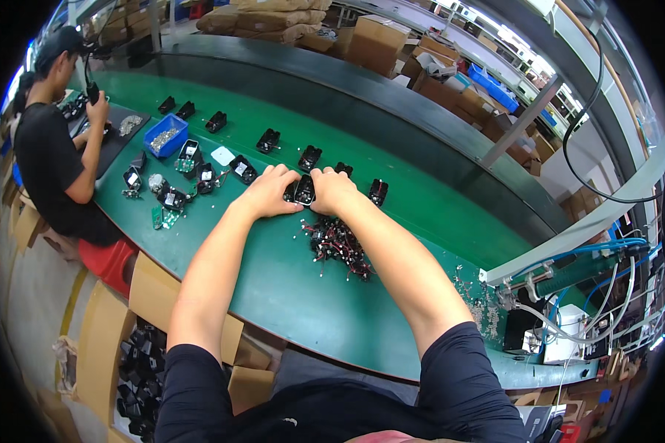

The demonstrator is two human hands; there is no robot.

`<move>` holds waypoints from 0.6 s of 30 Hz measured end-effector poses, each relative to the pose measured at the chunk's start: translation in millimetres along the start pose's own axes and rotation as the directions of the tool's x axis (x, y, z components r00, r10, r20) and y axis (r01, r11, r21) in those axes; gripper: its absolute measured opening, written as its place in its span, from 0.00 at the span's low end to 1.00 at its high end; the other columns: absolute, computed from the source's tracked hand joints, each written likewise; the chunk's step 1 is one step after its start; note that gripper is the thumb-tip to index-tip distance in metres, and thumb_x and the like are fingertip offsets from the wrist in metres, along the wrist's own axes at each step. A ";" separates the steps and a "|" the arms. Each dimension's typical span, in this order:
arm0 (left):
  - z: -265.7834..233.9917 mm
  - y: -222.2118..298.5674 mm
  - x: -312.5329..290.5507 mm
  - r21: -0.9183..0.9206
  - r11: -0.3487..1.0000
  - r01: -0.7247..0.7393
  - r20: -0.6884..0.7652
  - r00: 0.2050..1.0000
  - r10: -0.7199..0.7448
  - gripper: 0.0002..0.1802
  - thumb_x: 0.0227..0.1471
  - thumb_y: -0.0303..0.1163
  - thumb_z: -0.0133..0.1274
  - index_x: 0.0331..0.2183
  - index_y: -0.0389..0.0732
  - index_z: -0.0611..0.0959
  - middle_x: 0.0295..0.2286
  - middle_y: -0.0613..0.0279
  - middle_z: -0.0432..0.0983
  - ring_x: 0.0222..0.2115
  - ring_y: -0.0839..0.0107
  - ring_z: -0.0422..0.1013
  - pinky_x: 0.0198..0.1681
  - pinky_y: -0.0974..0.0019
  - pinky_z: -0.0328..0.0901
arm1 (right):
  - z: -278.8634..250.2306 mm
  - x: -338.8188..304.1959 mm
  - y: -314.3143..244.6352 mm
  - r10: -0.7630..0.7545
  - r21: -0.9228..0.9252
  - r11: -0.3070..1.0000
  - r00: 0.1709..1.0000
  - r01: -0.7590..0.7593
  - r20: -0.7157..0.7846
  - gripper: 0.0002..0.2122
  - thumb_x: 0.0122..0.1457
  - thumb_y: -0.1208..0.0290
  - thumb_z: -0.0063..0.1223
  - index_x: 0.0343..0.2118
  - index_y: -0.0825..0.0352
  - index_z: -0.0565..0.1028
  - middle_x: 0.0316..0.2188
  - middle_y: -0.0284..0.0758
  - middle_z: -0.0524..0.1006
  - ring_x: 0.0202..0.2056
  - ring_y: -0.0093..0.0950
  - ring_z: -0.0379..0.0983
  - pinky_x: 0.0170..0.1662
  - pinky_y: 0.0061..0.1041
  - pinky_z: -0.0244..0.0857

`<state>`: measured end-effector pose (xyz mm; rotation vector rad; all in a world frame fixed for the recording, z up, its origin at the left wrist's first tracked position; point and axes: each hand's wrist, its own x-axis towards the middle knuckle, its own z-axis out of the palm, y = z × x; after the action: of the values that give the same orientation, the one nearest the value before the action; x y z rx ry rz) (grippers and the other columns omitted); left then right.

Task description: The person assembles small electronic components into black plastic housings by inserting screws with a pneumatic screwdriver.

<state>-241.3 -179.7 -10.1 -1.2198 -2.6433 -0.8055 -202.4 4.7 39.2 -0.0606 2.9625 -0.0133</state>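
Both my arms reach forward over the green workbench point(273, 295). Between my hands sits a black plastic housing point(304, 190) with an open hollow. My left hand point(269, 192) grips its left side, and the fingers of my right hand point(334, 190) close on its right side. Just in front of my right wrist lies a tangled pile of red and black wires with white connectors point(337, 244). Beyond my hands, more black housings point(309, 157) stand spaced out in a row. Another black housing point(377, 192) is to the right of my right hand.
At left, a co-worker point(59, 140) holds a dark hand tool. A blue bin of small metal parts point(164, 136) stands among housings and circuit boards. Small loose parts point(484, 306) lie near a pneumatic fixture point(546, 280) at right. A carton of black housings point(140, 376) sits below the bench.
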 end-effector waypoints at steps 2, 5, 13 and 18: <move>6.7 2.6 -8.7 -0.003 1.000 0.016 -0.061 0.998 -0.016 0.35 0.38 0.41 0.73 0.48 0.41 0.79 0.44 0.54 0.72 0.46 0.52 0.67 0.53 0.54 0.66 | 7.1 0.6 -6.2 -0.033 -0.038 0.999 0.999 0.032 -0.010 0.40 0.42 0.54 0.77 0.57 0.64 0.68 0.55 0.47 0.72 0.55 0.51 0.72 0.57 0.43 0.70; 10.0 3.6 -20.3 -0.025 0.999 0.026 -0.167 0.985 -0.030 0.31 0.37 0.39 0.72 0.45 0.41 0.80 0.42 0.56 0.71 0.44 0.53 0.67 0.50 0.54 0.66 | -1.3 -12.0 -13.4 -0.035 0.073 0.997 0.999 0.036 -0.015 0.42 0.39 0.54 0.78 0.57 0.64 0.68 0.57 0.47 0.71 0.56 0.52 0.70 0.58 0.44 0.69; 11.0 -5.3 -26.0 -0.238 0.970 0.039 -0.155 0.985 -0.078 0.36 0.38 0.39 0.74 0.51 0.46 0.81 0.46 0.56 0.71 0.50 0.54 0.66 0.56 0.55 0.64 | -1.7 -10.8 6.4 -0.118 0.073 0.988 0.976 0.133 -0.184 0.37 0.38 0.61 0.75 0.55 0.63 0.71 0.46 0.46 0.79 0.48 0.47 0.77 0.54 0.42 0.72; 5.9 -11.2 -29.9 -0.267 0.963 0.028 -0.204 0.975 -0.085 0.38 0.39 0.41 0.74 0.54 0.46 0.80 0.49 0.54 0.70 0.53 0.53 0.64 0.59 0.55 0.62 | -75.6 -25.0 76.1 -0.096 0.172 0.970 0.920 0.172 -0.381 0.36 0.38 0.62 0.74 0.54 0.64 0.72 0.45 0.49 0.79 0.49 0.46 0.76 0.53 0.41 0.71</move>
<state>-228.9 -202.7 -29.4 -1.0430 -2.4656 -1.2553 -194.2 82.2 117.1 -0.2634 3.3066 -0.3880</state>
